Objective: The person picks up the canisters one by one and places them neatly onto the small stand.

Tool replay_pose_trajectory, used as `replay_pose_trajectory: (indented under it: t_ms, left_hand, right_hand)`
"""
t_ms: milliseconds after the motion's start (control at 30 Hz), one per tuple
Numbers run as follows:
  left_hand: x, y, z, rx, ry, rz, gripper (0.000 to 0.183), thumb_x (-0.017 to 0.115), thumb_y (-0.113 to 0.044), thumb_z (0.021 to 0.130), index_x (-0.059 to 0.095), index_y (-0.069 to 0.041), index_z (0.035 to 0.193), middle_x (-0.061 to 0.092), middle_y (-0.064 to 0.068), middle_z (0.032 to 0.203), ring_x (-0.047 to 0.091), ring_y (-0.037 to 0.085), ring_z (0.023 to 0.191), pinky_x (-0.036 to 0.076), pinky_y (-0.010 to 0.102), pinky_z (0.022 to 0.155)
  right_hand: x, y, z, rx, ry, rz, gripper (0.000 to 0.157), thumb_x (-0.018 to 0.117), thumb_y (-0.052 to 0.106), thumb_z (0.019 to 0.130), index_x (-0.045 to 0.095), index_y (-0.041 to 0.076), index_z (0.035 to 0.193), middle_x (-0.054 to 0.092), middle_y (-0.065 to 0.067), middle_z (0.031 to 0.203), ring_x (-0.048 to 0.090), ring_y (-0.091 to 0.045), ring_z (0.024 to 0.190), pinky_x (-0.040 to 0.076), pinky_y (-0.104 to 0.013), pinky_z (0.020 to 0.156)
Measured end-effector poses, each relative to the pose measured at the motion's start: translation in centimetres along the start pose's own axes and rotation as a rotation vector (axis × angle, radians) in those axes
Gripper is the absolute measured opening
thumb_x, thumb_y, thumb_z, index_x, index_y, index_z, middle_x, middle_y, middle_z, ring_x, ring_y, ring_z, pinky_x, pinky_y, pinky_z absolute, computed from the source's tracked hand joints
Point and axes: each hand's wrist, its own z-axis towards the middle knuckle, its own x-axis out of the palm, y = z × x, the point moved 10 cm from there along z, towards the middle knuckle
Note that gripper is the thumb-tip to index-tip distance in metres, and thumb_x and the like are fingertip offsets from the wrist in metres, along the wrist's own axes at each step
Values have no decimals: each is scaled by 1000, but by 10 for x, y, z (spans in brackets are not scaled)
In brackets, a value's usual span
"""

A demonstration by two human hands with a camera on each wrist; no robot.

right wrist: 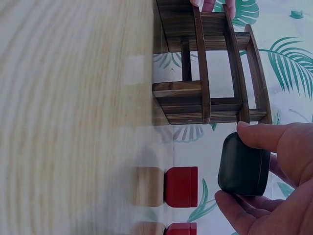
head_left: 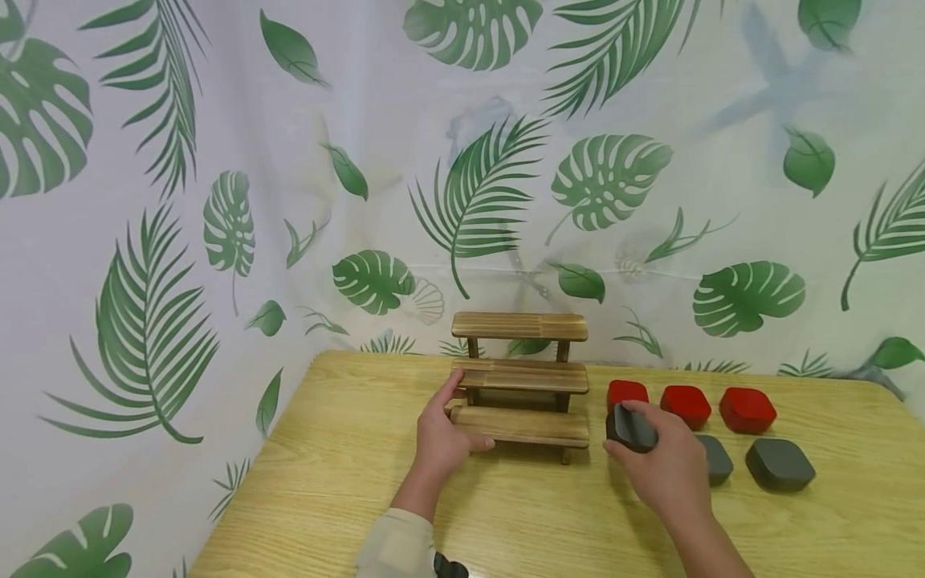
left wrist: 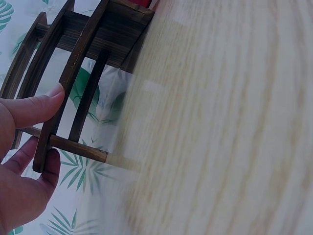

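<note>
A brown wooden three-step display stand (head_left: 523,376) stands on the table. My left hand (head_left: 442,437) grips its left end; in the left wrist view the thumb lies on the front step (left wrist: 73,73) and the fingers curl underneath. My right hand (head_left: 672,466) pinches a dark grey rounded-square box (head_left: 630,429) between thumb and fingers, raised above the table just right of the stand. The right wrist view shows this box (right wrist: 243,164) near the stand's end, its far side hidden by the fingers. All three steps of the stand are bare.
Behind and right of my right hand stand three red rounded-square boxes (head_left: 747,409) in a row. Two more grey boxes (head_left: 780,464) sit in front of them, one partly hidden by the hand. A leaf-print curtain (head_left: 390,217) hangs behind the wood-grain table (head_left: 325,449).
</note>
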Motion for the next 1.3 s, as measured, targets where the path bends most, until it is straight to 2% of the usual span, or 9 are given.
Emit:
replay_pose_trajectory:
  t_ms: [133, 400, 567, 667, 733, 800, 933, 1167, 1300]
  left_hand:
    - [0, 0, -2, -14, 6, -17, 114, 91, 14, 55, 45, -27, 152, 54, 11, 132, 50, 28, 95, 53, 36, 69]
    - [0, -1, -2, -34, -5, -27, 114, 90, 16, 55, 46, -28, 151, 54, 13, 132, 51, 32, 98, 54, 34, 62]
    - [-1, -2, -2, -36, -10, -19, 114, 90, 16, 55, 46, -28, 151, 55, 13, 131, 53, 32, 102, 55, 33, 63]
    - [-1, -2, -2, -36, -10, -17, 114, 90, 16, 55, 46, -27, 151, 55, 14, 130, 55, 28, 95, 54, 33, 62]
    - [0, -2, -2, -36, -8, -15, 114, 90, 16, 55, 46, -27, 151, 55, 14, 130, 56, 25, 82, 54, 33, 60]
    - [0, -2, -1, -37, -6, -15, 114, 90, 16, 54, 47, -27, 151, 55, 15, 130, 53, 21, 68, 53, 33, 60]
    - [1, 0, -2, -36, -7, -12, 114, 90, 16, 55, 47, -26, 151, 56, 15, 130, 44, 17, 52, 53, 34, 59]
    - [0, -1, -1, -34, -10, -6, 114, 90, 16, 54, 47, -27, 151, 56, 14, 129, 41, 15, 53, 49, 32, 53]
    - [-2, -2, -1, -33, -13, -5, 114, 91, 16, 54, 48, -28, 150, 57, 13, 129, 47, 20, 65, 48, 31, 51]
  right_hand:
    - [-2, 5, 2, -13, -14, 5, 63, 85, 25, 80, 60, 11, 136, 53, -27, 135, 50, -49, 115, 46, -64, 83]
    - [-5, 8, 4, -7, -33, -6, 62, 86, 25, 80, 60, 11, 136, 54, -28, 133, 49, -49, 114, 45, -64, 83]
    - [-6, 11, 4, -9, -38, -3, 62, 85, 24, 80, 61, 11, 135, 54, -27, 133, 49, -49, 113, 43, -65, 83]
    - [-7, 13, 4, -9, -43, -1, 62, 85, 24, 80, 61, 11, 135, 55, -26, 133, 49, -47, 113, 43, -65, 84]
    - [-8, 15, 4, -15, -52, -1, 62, 86, 24, 80, 61, 11, 135, 56, -25, 132, 50, -46, 112, 44, -64, 83]
    - [-10, 17, 4, -24, -65, 2, 61, 86, 25, 80, 62, 12, 134, 57, -25, 130, 51, -45, 110, 45, -63, 81]
    - [-12, 22, 3, -44, -81, 12, 60, 86, 25, 79, 63, 13, 133, 58, -24, 127, 53, -44, 107, 46, -61, 78]
    - [-13, 30, 5, -68, -87, 30, 60, 86, 26, 80, 63, 14, 134, 58, -23, 129, 54, -45, 107, 47, -61, 77]
    - [-14, 36, 6, -88, -101, 38, 59, 86, 24, 79, 64, 13, 133, 59, -23, 126, 55, -45, 106, 47, -61, 77]
